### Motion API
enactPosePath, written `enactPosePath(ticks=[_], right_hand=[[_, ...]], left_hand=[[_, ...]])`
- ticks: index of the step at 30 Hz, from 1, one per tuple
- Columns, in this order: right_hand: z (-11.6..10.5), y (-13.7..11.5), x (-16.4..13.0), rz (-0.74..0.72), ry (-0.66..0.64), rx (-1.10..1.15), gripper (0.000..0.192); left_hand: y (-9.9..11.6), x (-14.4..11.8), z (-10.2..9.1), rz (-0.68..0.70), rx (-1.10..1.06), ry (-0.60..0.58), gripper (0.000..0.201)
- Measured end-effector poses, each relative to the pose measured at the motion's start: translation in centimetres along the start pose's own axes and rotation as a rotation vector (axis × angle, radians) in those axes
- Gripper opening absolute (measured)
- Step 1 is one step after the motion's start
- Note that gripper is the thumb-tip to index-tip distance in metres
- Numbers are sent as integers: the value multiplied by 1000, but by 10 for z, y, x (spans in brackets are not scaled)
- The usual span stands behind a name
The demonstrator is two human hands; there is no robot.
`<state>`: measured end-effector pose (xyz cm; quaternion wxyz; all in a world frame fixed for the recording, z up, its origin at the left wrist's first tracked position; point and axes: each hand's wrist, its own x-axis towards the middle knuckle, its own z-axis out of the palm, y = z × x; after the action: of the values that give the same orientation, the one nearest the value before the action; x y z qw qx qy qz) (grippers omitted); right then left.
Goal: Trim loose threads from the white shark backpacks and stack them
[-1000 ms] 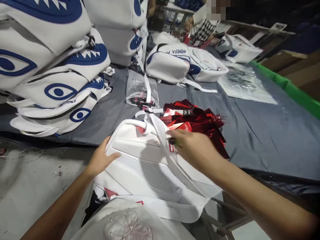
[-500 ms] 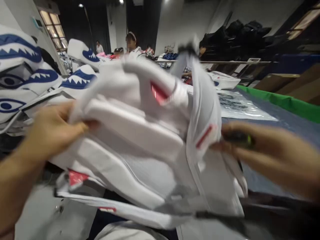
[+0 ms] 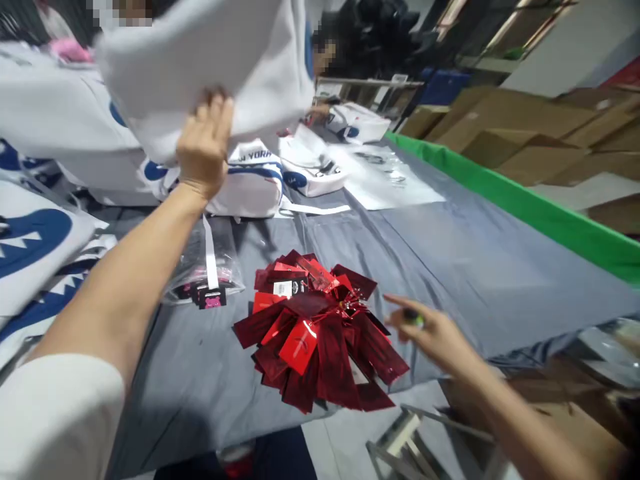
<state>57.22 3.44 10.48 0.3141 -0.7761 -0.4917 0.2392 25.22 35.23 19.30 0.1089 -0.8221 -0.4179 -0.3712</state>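
A white backpack (image 3: 200, 60) with blue parts at its edge is raised at the upper left. My left hand (image 3: 205, 143) is on its lower side, fingers together against the fabric and the thumb hidden. My right hand (image 3: 425, 330) hovers just right of a fanned bunch of red hang tags (image 3: 300, 347), its index finger stretched towards them. A small dark thing with a green spot (image 3: 414, 317) sits at its fingers, seemingly worn; I cannot make out what it is. The tags lie on the grey cloth-covered table (image 3: 200, 393).
White and blue backpacks (image 3: 30, 233) are piled at left; more (image 3: 250, 183) stand behind the tags. A clear bag (image 3: 187, 267) with black tags lies left. Plastic sheeting (image 3: 385, 177), a green border (image 3: 500, 190) and cardboard boxes (image 3: 540, 133) are farther right. Another person's hand (image 3: 320, 110) shows behind.
The backpack has gone from in front of me to the upper left, with my left hand on it. My right hand has left it and is now beside the red tags, which have come into view.
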Motion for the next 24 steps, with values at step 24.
enactPosePath(ticks=[24], right_hand=[[84,34,21,534,-196,438,60]], left_hand=[[-15,-248,53,-596,11,-738,52]])
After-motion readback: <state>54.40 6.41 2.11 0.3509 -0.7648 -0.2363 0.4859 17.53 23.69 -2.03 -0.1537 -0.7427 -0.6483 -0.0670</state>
